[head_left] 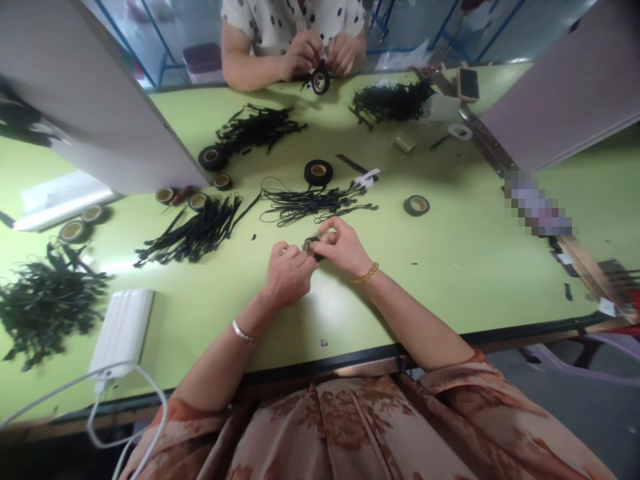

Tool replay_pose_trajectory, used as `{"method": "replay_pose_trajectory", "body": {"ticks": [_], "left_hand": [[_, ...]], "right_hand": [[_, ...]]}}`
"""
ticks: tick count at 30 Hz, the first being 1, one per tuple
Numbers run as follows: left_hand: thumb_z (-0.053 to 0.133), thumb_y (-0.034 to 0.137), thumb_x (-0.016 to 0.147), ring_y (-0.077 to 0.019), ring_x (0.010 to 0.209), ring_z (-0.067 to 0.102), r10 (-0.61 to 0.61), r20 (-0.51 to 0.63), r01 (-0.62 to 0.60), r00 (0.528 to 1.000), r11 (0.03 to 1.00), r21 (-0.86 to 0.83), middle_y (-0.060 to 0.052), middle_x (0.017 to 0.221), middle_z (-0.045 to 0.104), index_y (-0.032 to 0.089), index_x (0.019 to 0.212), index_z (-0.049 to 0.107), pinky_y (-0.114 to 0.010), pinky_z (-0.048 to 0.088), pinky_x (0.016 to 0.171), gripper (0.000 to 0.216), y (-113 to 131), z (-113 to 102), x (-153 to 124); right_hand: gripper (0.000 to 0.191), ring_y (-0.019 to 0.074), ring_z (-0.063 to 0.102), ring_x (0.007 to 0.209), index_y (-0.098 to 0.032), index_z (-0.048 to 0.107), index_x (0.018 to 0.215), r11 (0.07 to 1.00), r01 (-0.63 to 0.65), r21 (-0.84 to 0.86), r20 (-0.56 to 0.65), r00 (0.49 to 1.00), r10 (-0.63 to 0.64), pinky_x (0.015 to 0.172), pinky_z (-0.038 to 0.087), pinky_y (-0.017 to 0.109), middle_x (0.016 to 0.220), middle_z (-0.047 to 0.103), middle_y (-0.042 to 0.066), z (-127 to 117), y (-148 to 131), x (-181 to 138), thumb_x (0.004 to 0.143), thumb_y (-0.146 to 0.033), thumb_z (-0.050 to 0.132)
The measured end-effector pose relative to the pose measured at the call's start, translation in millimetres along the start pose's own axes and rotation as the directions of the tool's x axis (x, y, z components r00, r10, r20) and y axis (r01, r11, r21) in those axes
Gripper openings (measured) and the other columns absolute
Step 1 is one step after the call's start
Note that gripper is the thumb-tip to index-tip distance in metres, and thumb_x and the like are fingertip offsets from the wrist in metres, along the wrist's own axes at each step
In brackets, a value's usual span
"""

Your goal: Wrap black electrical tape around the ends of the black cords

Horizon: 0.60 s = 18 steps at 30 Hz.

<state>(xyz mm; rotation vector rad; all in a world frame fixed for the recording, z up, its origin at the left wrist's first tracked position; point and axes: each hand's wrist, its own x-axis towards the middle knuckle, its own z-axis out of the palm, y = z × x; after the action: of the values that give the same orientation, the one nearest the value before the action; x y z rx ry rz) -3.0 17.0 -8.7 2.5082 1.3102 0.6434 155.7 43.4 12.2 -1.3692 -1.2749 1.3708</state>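
My left hand (291,272) is closed above the front middle of the table, its fingers curled; what lies inside them is hidden. My right hand (346,249) meets it from the right, with thumb and fingers closed on a small roll of black tape (313,248). The roll sits between both hands, partly covered by the fingers. Just beyond them lies a loose bunch of thin black cords (310,203) with small end pieces. A larger roll of black tape (319,172) lies behind that bunch, and another tape roll (417,205) rests to the right.
Black strap bundles (193,230) and several tape rolls lie left. A white power bank (123,333) with a cable stands near the front left edge. Across the green table (380,287), a co-worker's hands (320,53) hold a tape roll. Grey panels (100,87) rise at both sides.
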Motion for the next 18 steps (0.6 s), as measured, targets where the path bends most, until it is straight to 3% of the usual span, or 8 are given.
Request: {"method": "replay_pose_trajectory", "body": {"ticks": [4,9,11,13,16,18], "left_hand": [[0.044,0.028,0.091,-0.0207,0.068,0.045,-0.06,0.029,0.059,0.998,0.998,0.034,-0.008,0.062,0.057,0.019,0.063,0.054,-0.042,0.03,0.081,0.031,2,-2,3],[0.045,0.029,0.089,-0.0166,0.059,0.039,-0.28,0.025,0.281,0.96,0.952,-0.122,-0.002,0.056,0.046,0.02,0.059,0.044,-0.036,0.032,0.071,0.031,0,0,3],[0.042,0.032,0.091,-0.0147,0.056,0.035,-0.426,0.048,0.418,0.904,0.853,-0.313,0.001,0.056,0.041,0.021,0.06,0.038,-0.032,0.03,0.064,0.033,-2,1,1],[0.04,0.037,0.093,-0.0131,0.056,0.033,-0.531,0.091,0.49,0.842,0.684,-0.541,0.003,0.057,0.037,0.021,0.061,0.035,-0.029,0.027,0.059,0.036,-5,3,0],[0.042,0.041,0.092,-0.0114,0.057,0.03,-0.593,0.092,0.42,0.8,0.444,-0.792,0.004,0.06,0.033,0.021,0.063,0.035,-0.027,0.027,0.057,0.036,-9,4,0],[0.045,0.042,0.091,-0.0107,0.057,0.029,-0.581,0.083,0.354,0.81,0.37,-0.859,0.005,0.06,0.032,0.021,0.064,0.035,-0.026,0.028,0.057,0.036,-12,3,0]], "right_hand": [[0.042,0.0075,0.043,0.047,-0.025,0.037,0.087,0.974,0.14,0.177,-0.142,0.983,-0.116,0.05,0.038,0.022,0.056,0.045,-0.012,0,4,2,0.063,-0.026,0.071],[0.043,0.0088,0.045,0.055,-0.025,0.038,0.086,0.922,0.337,0.192,-0.126,0.94,-0.318,0.054,0.04,0.024,0.065,0.047,-0.008,-6,-1,-4,0.066,-0.034,0.075],[0.04,0.0097,0.046,0.056,-0.024,0.041,0.084,0.901,0.409,0.141,-0.085,0.912,-0.401,0.054,0.04,0.025,0.066,0.05,-0.006,-8,-6,-8,0.068,-0.035,0.076],[0.036,0.0108,0.047,0.056,-0.024,0.044,0.081,0.892,0.449,0.058,-0.017,0.894,-0.448,0.054,0.04,0.027,0.064,0.051,-0.005,-8,-9,-12,0.07,-0.037,0.075],[0.031,0.0116,0.046,0.054,-0.023,0.046,0.072,0.874,0.469,-0.126,0.096,0.883,-0.46,0.053,0.039,0.028,0.061,0.052,-0.004,-8,-9,-12,0.074,-0.039,0.073],[0.029,0.0124,0.048,0.054,-0.022,0.048,0.067,0.832,0.481,-0.277,0.169,0.877,-0.45,0.057,0.041,0.03,0.06,0.055,-0.002,-8,-6,-10,0.077,-0.039,0.069]]}}
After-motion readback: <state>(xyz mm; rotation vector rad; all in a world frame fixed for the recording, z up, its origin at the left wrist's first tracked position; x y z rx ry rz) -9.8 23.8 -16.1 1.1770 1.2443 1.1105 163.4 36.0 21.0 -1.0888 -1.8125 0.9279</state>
